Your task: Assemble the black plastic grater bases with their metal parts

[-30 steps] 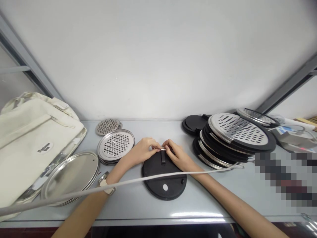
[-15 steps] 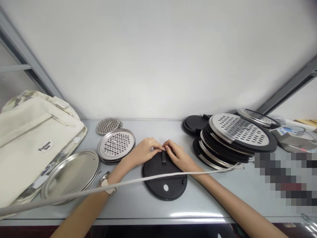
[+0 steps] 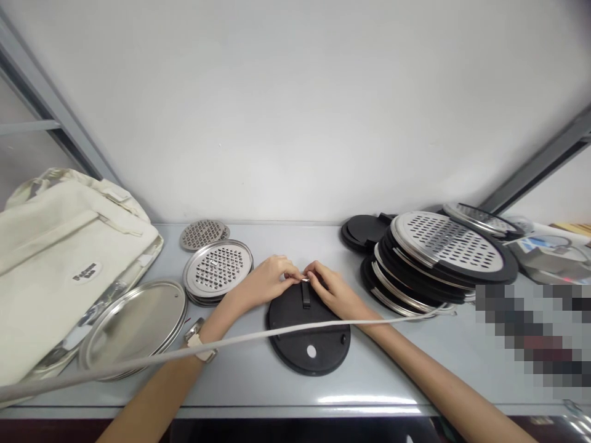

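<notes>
A round black disc (image 3: pixel 290 357) lies on the grey table in front of me, with a white round sticker on its near part. A short black strap (image 3: pixel 306 295) runs over its far edge. At the strap's far end is a small shiny metal piece (image 3: pixel 304 280), mostly covered by fingertips. My left hand (image 3: pixel 272 278) pinches it from the left, thumb and fingers closed. From the right, my right hand (image 3: pixel 330 288) closes its fingertips on the same spot. The exact shape of the metal piece is hidden.
On the left are stacked grater discs (image 3: pixel 219 269), plain metal discs (image 3: pixel 133 326) and a cream bag (image 3: pixel 78 240). Black-rimmed grater discs (image 3: pixel 452 243) pile up on the right, beside black discs (image 3: pixel 364 231). A white cord (image 3: pixel 244 338) crosses in front of my forearms.
Both hands stay at the strap's end, with hardly any finger movement. The whole view has shifted very slightly.
</notes>
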`<action>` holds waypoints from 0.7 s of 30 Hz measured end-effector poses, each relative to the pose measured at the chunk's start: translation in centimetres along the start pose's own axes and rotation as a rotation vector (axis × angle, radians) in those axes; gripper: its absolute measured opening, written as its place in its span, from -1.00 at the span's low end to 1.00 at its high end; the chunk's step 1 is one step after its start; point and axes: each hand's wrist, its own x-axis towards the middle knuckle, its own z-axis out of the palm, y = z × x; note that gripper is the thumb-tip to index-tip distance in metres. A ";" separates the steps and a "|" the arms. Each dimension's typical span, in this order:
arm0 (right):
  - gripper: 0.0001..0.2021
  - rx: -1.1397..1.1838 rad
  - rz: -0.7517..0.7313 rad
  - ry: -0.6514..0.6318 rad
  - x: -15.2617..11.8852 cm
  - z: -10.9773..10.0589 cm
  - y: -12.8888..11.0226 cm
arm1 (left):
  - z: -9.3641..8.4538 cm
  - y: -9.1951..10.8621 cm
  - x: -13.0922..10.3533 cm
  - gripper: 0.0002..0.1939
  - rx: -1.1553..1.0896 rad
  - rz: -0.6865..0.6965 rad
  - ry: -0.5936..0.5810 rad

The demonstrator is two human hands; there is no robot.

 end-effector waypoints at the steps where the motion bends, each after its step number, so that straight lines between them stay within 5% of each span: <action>1: -0.82 -0.002 -0.001 0.001 0.0 0.0 0.0 | 0.0 0.0 0.0 -0.82 0.004 0.003 0.000; 21: -0.81 -0.005 0.003 -0.026 0.1 0.0 0.1 | 0.1 -0.1 0.1 -0.79 0.146 0.089 -0.031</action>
